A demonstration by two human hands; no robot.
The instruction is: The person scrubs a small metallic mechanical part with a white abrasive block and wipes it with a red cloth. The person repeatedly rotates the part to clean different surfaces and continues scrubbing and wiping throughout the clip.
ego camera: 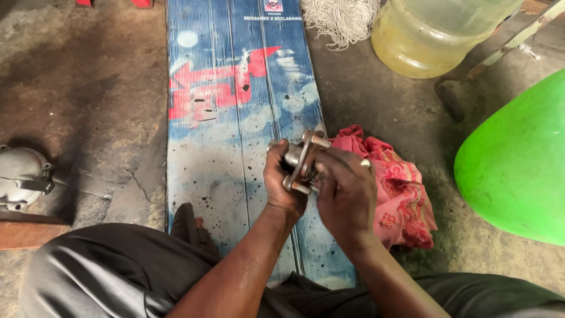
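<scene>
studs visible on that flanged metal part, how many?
2 clearly: one stud at the top of the flanged part, one stud at its bottom. The left hand and right hand may hide more.

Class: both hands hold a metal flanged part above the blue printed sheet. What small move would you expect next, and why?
Probably a slight turn of the flanged metal part. The left hand grips its barrel, the right hand covers the far side, and it is held above the blue sheet, not resting.
</scene>
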